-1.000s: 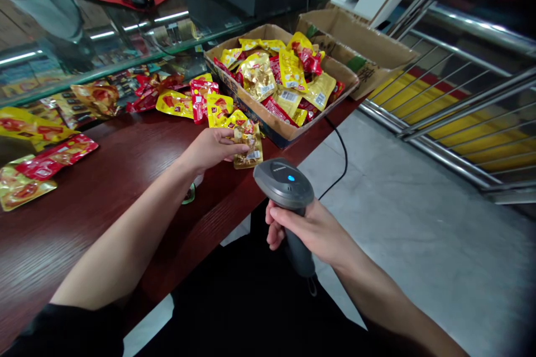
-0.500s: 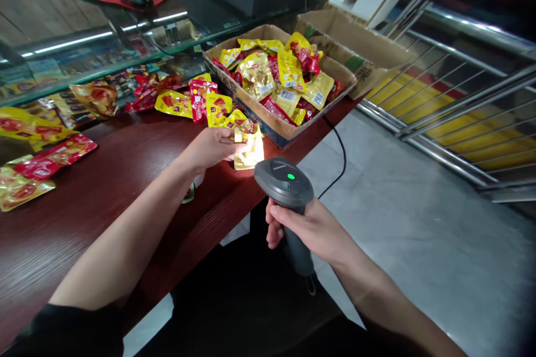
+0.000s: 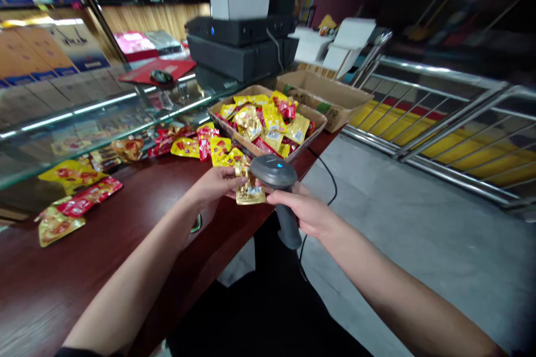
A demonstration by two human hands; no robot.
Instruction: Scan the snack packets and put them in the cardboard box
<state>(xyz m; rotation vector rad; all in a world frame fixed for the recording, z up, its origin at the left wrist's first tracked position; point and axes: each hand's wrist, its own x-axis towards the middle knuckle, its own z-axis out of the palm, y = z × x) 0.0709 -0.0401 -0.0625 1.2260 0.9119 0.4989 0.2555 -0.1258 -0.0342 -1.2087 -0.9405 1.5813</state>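
Note:
Between the thumb and fingers of my left hand [image 3: 213, 187] is a gold snack packet [image 3: 251, 194], its barcode label facing up. My right hand [image 3: 307, 209] wraps round the grip of a dark grey barcode scanner [image 3: 274, 172], whose head shows a small blue light. The scanner's head is close to the packet's right side, and my right fingertips are near its edge. Just beyond, yellow packets [image 3: 220, 150] and a red packet [image 3: 206, 140] lie on the dark wooden counter [image 3: 154, 206]. An open cardboard box [image 3: 251, 148] full of red, yellow and gold packets stands behind.
A second cardboard box [image 3: 352, 101] stands behind the full one. More packets [image 3: 90, 196] lie on the left, beside a glass display case [image 3: 84, 117] with a mouse [image 3: 161, 76] on a red mat. To the right is a metal rack [image 3: 422, 117]; a black cable [image 3: 330, 170] hangs down.
My view has tilted up. The bright scanner light on the packet is gone, and the scanner's indicator has turned from green to blue. My right hand has drawn closer to the packet.

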